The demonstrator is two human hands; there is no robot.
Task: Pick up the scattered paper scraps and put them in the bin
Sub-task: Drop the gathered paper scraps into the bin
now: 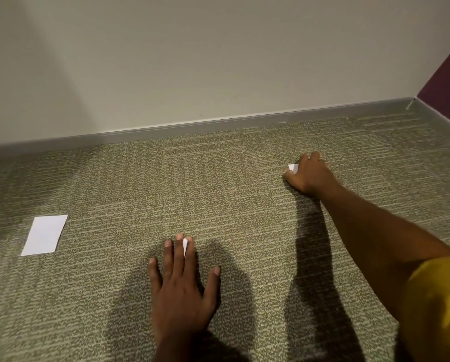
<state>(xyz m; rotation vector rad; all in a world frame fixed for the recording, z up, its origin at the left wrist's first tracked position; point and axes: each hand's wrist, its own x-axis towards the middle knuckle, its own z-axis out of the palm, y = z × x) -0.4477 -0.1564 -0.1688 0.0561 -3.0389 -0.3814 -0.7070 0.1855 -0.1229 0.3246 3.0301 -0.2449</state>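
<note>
My left hand (182,286) lies flat on the carpet with its fingers straight. A thin white paper scrap (185,247) is pinched between its index and middle fingers. My right hand (310,173) reaches far forward to the right, fingers curled down onto the carpet, and grips a small white paper scrap (293,167) whose corner shows beside the thumb. A larger rectangular white paper scrap (45,235) lies flat on the carpet at the left, apart from both hands. No bin is in view.
Green-beige carpet (218,192) covers the floor. A pale wall with a grey skirting board (218,124) runs across the back. A dark purple wall (448,74) meets it at the right corner. My yellow sleeve (435,304) shows at lower right.
</note>
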